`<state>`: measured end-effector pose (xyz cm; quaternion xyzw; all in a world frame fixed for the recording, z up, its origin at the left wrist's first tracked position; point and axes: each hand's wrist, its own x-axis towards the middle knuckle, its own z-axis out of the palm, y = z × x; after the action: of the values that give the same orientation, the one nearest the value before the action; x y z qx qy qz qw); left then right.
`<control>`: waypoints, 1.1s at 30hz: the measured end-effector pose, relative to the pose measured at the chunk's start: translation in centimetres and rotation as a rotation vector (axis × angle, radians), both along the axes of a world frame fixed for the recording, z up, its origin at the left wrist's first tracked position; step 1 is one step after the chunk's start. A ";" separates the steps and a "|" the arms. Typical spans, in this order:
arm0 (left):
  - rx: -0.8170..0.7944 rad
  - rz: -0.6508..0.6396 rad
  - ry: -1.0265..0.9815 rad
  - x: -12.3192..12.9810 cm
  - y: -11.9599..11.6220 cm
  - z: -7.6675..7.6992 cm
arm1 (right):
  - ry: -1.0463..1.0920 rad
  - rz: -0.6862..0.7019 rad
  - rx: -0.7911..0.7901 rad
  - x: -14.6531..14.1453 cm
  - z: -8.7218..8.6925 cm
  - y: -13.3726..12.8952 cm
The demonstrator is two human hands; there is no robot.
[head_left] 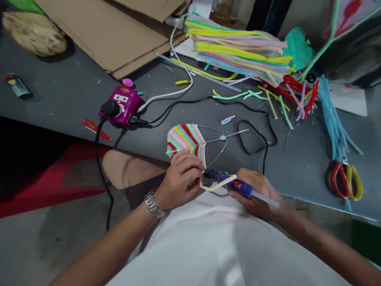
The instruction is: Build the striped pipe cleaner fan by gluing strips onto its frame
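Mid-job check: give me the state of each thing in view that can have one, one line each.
Left hand: grip on the striped leaf shape
Right hand: grip around the glue gun
Striped leaf shape: partly covered, rest bare wire
Glue gun: stick protruding from rear; heat cannot be told
Peach strip: bent
Purple power adapter: black plug inserted
Scissors: lying down, blades mostly hidden
Black cable: looped

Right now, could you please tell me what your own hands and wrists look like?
Both the left hand and right hand are ungloved. The left wrist wears a silvery link-band watch; the right shows none. No sleeves cover the forearms.
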<state>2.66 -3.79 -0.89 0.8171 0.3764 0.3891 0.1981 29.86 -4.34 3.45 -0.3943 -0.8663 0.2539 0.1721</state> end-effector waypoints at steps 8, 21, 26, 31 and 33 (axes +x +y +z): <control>-0.006 0.002 -0.002 0.0 0.0 0.0 | -0.008 -0.011 -0.032 0.1 -0.1 -0.2; 0.026 0.004 -0.010 -0.2 0.1 0.1 | 0.045 -0.040 -0.217 0.5 0.2 0.1; 0.015 -0.014 0.010 -0.4 0.1 0.1 | 0.332 -0.376 -0.406 0.3 -0.3 -0.5; 0.026 0.002 0.036 -0.4 0.0 0.0 | 0.397 -0.394 -0.258 -1.9 -1.2 0.2; 0.034 0.004 0.044 -0.4 0.0 -0.1 | 0.362 -0.333 -0.125 -2.8 -1.5 0.8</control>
<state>2.30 -3.83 -0.95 0.8280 0.3756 0.3777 0.1752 27.03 -3.55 1.91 -0.4896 -0.7269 0.3418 0.3392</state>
